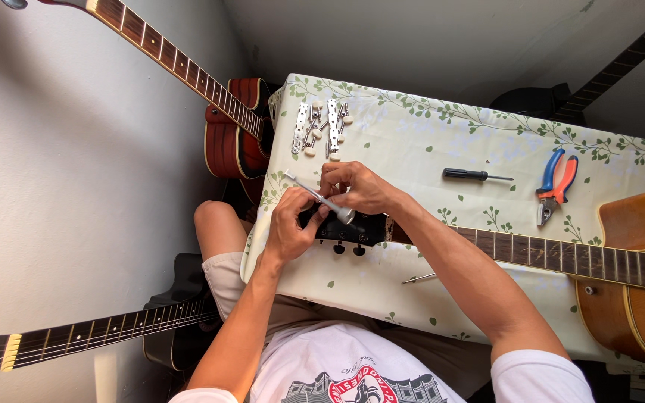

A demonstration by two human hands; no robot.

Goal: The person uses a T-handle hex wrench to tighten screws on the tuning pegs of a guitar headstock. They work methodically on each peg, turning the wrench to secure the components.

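Two hands meet at the black headstock point(356, 227) of the guitar point(628, 269) lying across the table point(412, 142), & I use this headstock as landmark for all places. The left hand point(289, 227) is at its left end, fingers closed around the lower part of a slim silver tool point(321, 198). The right hand point(356, 186) is just above the headstock, fingertips pinched narrow on the same tool, approx. at its middle. So both hands hold one thing; neither is open.

The tool's long axis goes diagonal: one end points up-left, away from the headstock, and the thicker end comes down-right, touching or almost touching the headstock top face; I cannot tell which. The guitar neck runs right from the headstock, nearly horizontal, so tool & neck cross at an angle. The left hand is nearer to the headstock edge; the right hand is over it.

Other things, all relative to the headstock: two silver tuner plates point(319, 128) w/ white knobs lie above it, well apart. A black screwdriver point(475, 175) is up-right, and pliers point(555, 186) w/ blue & orange handles farther right. A thin metal pin point(419, 278) lies below-right, near. More guitars stand beyond the table's left side.
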